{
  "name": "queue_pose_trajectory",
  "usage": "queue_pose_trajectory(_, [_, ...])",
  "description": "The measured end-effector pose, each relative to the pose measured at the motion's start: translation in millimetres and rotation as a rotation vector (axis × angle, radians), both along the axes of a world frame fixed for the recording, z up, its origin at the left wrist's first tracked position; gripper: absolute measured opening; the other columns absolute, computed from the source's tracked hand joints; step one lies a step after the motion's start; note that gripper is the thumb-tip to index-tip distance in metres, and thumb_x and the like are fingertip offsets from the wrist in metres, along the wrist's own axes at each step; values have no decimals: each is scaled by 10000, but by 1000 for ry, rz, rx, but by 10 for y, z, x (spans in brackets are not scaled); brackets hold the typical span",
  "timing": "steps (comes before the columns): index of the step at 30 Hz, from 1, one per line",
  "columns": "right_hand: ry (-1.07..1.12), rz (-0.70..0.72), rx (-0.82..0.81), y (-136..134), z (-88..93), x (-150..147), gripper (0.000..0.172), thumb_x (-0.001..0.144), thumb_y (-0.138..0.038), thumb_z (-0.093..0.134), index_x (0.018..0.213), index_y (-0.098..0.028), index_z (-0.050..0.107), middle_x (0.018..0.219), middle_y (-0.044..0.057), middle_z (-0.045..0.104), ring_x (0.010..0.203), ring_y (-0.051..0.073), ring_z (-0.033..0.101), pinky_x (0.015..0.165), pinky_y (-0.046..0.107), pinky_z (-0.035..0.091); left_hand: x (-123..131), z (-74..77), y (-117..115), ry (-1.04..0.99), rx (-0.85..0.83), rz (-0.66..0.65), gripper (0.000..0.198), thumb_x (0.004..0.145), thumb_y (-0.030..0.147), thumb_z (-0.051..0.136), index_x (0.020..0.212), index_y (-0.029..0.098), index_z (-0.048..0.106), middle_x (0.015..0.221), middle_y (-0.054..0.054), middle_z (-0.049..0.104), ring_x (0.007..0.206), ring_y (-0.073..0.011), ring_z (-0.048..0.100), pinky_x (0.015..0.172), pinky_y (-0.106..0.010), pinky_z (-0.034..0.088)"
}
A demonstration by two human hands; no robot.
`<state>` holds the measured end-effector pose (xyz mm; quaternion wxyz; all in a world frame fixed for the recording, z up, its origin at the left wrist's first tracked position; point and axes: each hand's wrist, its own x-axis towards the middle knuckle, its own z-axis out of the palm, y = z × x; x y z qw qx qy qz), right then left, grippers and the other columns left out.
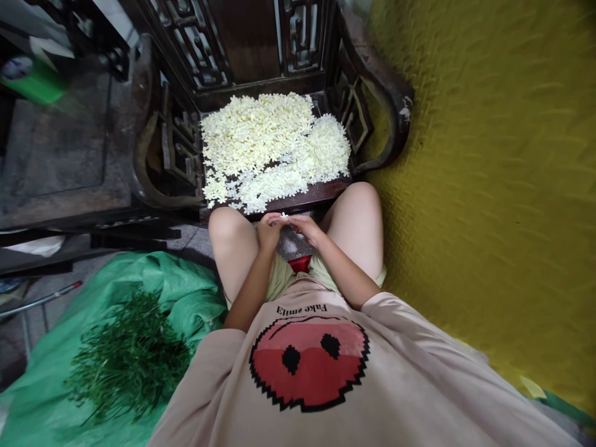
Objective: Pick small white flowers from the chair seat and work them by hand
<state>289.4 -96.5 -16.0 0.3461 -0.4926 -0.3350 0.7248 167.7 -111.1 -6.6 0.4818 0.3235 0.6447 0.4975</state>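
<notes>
Between my knees, my left hand [270, 230] and my right hand [305, 227] meet at the fingertips, both closed. A small white flower [284, 215] sits at the fingertips of my left hand, with the right fingertips touching or very near it. Just beyond my hands, many white flowers [261, 133] lie spread and heaped on the seat of a dark carved wooden chair [298, 203]. What lies under my fingers is too small to make out.
A dark wooden table [56, 146] with a green roll-shaped object [35, 79] stands at the left. Green stems [135, 354] lie on a green sheet [195, 292] at lower left. A yellow textured surface [488, 186] rises on the right, beside the chair's armrest.
</notes>
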Motion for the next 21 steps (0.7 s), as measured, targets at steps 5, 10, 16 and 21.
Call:
queue_pose_trajectory(5, [31, 11, -8, -1, -3, 1, 377, 574, -458, 695, 748, -126, 649, 511, -46, 444, 497, 65, 302, 498, 241, 186, -10, 12, -7, -145, -27, 11, 304, 489, 259, 741, 737, 161, 595, 657, 4, 640, 621, -112, 572, 684, -257, 430])
queue_pose_trajectory(10, [23, -21, -62, 2, -44, 2, 299, 586, -394, 688, 725, -136, 626, 499, -51, 446, 473, 61, 314, 479, 233, 185, 18, 19, 2, -225, -67, 21, 357, 464, 271, 761, 752, 156, 585, 671, -1, 638, 654, -116, 584, 735, -275, 443])
queue_pose_trajectory(16, [-10, -55, -97, 0, -4, -40, 199, 638, -331, 634, 661, -152, 550, 517, -57, 429, 456, 51, 320, 461, 221, 188, -51, -10, 23, -176, -45, 152, 293, 575, 288, 718, 784, 155, 561, 746, -22, 625, 723, -113, 591, 749, -257, 449])
queue_pose_trajectory(21, [-65, -171, -92, 9, 46, -28, 216, 675, -330, 581, 607, -180, 440, 498, -77, 341, 436, 49, 277, 456, 223, 182, -169, -63, 108, -101, 22, 311, 358, 692, 303, 655, 996, 181, 511, 868, -46, 621, 767, -103, 590, 706, -228, 446])
